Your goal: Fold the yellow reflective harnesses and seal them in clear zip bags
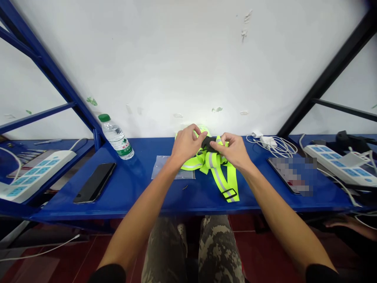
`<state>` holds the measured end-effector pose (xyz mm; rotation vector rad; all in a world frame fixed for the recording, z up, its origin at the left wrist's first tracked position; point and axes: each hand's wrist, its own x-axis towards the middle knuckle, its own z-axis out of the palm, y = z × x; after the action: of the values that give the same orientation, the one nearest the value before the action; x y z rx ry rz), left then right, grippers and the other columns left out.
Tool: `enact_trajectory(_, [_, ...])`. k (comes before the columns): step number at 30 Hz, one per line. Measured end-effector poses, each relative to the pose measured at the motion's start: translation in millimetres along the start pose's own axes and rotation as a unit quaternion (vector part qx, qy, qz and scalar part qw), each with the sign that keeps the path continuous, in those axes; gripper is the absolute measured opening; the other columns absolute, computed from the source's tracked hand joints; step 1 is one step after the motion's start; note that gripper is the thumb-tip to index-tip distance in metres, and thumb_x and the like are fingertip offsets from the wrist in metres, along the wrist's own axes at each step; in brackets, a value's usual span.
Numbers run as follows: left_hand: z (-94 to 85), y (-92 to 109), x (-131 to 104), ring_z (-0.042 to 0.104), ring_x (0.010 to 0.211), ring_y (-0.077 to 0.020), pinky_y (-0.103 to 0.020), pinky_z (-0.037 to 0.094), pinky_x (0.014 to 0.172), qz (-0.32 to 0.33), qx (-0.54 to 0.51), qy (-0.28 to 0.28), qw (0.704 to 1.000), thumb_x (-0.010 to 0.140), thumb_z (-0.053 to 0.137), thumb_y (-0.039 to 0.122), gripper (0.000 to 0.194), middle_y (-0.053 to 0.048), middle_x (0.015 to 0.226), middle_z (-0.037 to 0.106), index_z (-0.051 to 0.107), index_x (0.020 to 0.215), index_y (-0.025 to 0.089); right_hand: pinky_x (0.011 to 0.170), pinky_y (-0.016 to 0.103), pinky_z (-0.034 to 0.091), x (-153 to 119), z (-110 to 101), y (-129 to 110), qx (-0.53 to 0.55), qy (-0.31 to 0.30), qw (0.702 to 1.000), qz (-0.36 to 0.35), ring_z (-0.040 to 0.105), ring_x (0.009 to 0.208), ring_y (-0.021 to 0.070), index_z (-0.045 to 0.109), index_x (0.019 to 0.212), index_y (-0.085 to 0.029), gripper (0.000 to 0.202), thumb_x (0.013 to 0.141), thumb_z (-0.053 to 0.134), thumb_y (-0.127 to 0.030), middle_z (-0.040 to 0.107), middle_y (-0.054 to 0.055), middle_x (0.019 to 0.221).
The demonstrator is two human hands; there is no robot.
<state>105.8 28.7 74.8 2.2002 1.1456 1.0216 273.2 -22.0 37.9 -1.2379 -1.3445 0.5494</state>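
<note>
Blue metal table (138, 188) runs along a white wall; going rightward I see a black phone (94, 182), a clear water bottle (116, 137), then my left hand (186, 144) and right hand (232, 151), each grip pinching the fluorescent-yellow reflective strap bundle (216, 169) mid-table, seemingly to steady its black fastener.

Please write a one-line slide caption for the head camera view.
Both hands, left hand and right hand, grip a neon-yellow reflective strap bundle on a blue shelf.
</note>
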Motion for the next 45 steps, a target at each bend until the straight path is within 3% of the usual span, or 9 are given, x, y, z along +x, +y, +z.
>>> enact_trajectory(2, [-3.5, 10.7, -8.4, 0.056, 0.054, -0.0128, -0.026, 0.043, 0.058, -0.017, -0.061, -0.145, 0.987, 0.088, 0.053, 0.053, 0.038, -0.001, 0.063, 0.062, 0.062, 0.092, 0.017, 0.048, 0.024, 0.035, 4.7, 1.6, -2.0, 0.008, 0.057, 0.998, 0.010, 0.044, 0.051, 0.0093, 0.050, 0.064, -0.020, 0.038, 0.065, 0.079, -0.045, 0.050, -0.005, 0.058])
enact_trajectory(5, [-5.9, 16.7, -13.8, 0.061, 0.057, -0.0131, -0.024, 0.045, 0.056, -0.023, -0.143, -0.288, 0.947, 0.086, 0.054, 0.059, 0.047, -0.006, 0.075, 0.068, 0.061, 0.101, 0.016, 0.065, 0.030, 0.050, 7.7, -4.1, -12.9, 0.056, -0.013, 0.998, 0.018, 0.062, 0.074, 0.0166, 0.067, 0.087, -0.017, 0.037, 0.065, 0.080, -0.044, 0.069, 0.005, 0.085])
enact_trajectory(13, [-1.8, 5.6, -2.5, 0.064, 0.087, -0.0177, -0.028, 0.050, 0.070, -0.074, -0.332, -0.183, 0.922, 0.073, 0.075, 0.045, 0.048, -0.009, 0.100, 0.067, 0.061, 0.107, 0.016, 0.093, 0.045, 0.053, -6.2, -32.9, -52.1, 0.085, -0.227, 0.970, 0.024, 0.062, 0.112, 0.0242, 0.065, 0.123, -0.025, 0.043, 0.083, 0.067, -0.042, 0.066, 0.007, 0.124])
enact_trajectory(20, [-10.4, 9.8, 11.3, 0.050, 0.060, -0.0074, -0.023, 0.041, 0.057, -0.081, -0.442, -0.181, 0.875, 0.066, 0.067, 0.014, 0.016, 0.000, 0.069, 0.057, 0.062, 0.081, 0.013, 0.091, 0.048, 0.054, 29.1, -39.6, -27.5, -0.062, -0.007, 0.988, -0.140, 0.058, 0.117, 0.0290, 0.064, 0.120, -0.024, 0.044, 0.077, 0.068, -0.035, 0.062, 0.010, 0.127])
enact_trajectory(25, [-35.1, 18.5, 24.5, 0.047, 0.053, -0.0072, -0.023, 0.036, 0.051, -0.029, -0.344, -0.262, 0.901, 0.060, 0.067, 0.015, 0.012, 0.001, 0.060, 0.055, 0.061, 0.070, 0.013, 0.097, 0.048, 0.050, 68.0, -41.5, -32.5, -0.149, -0.147, 0.960, -0.186, 0.051, 0.125, 0.0319, 0.053, 0.136, -0.025, 0.074, 0.066, 0.075, -0.030, 0.055, 0.008, 0.137])
enact_trajectory(29, [-60.9, 14.1, 45.9, 0.051, 0.056, -0.0096, -0.024, 0.037, 0.053, -0.014, -0.214, -0.186, 0.959, 0.061, 0.069, 0.017, 0.022, 0.000, 0.063, 0.057, 0.066, 0.083, 0.014, 0.082, 0.042, 0.053, 83.8, -58.3, -48.7, -0.250, -0.190, 0.936, -0.159, 0.064, 0.091, 0.0271, 0.070, 0.111, -0.018, 0.045, 0.067, 0.073, -0.024, 0.071, 0.007, 0.101])
enact_trajectory(36, [-104.9, 6.4, 94.2, 0.056, 0.078, -0.0188, -0.033, 0.047, 0.069, -0.019, -0.071, 0.069, 0.995, 0.064, 0.065, 0.018, 0.026, -0.005, 0.077, 0.058, 0.065, 0.090, 0.017, 0.069, 0.032, 0.042, 108.4, -116.4, -69.0, -0.208, 0.132, 0.967, -0.066, 0.060, 0.074, 0.0135, 0.064, 0.114, -0.002, 0.037, 0.078, 0.055, 0.003, 0.069, 0.015, 0.091])
enact_trajectory(40, [-120.8, 14.6, 105.7, 0.058, 0.081, -0.0199, -0.042, 0.051, 0.079, -0.061, -0.145, 0.026, 0.987, 0.068, 0.061, 0.020, 0.027, -0.004, 0.075, 0.055, 0.062, 0.095, 0.017, 0.064, 0.034, 0.039, 109.1, -138.7, -88.3, 0.035, 0.102, 0.992, 0.071, 0.054, 0.059, 0.0086, 0.057, 0.122, -0.002, 0.035, 0.089, 0.045, 0.002, 0.058, 0.002, 0.066])
enact_trajectory(45, [-126.3, 1.7, 100.2, 0.046, 0.058, -0.0115, -0.042, 0.052, 0.077, -0.148, -0.199, -0.063, 0.967, 0.063, 0.067, 0.015, 0.019, 0.001, 0.060, 0.044, 0.060, 0.081, 0.017, 0.059, 0.034, 0.033, 91.2, -162.6, -82.9, -0.010, 0.034, 0.994, 0.108, 0.046, 0.053, 0.0054, 0.069, 0.094, -0.006, 0.024, 0.075, 0.064, 0.008, 0.056, 0.001, 0.063])
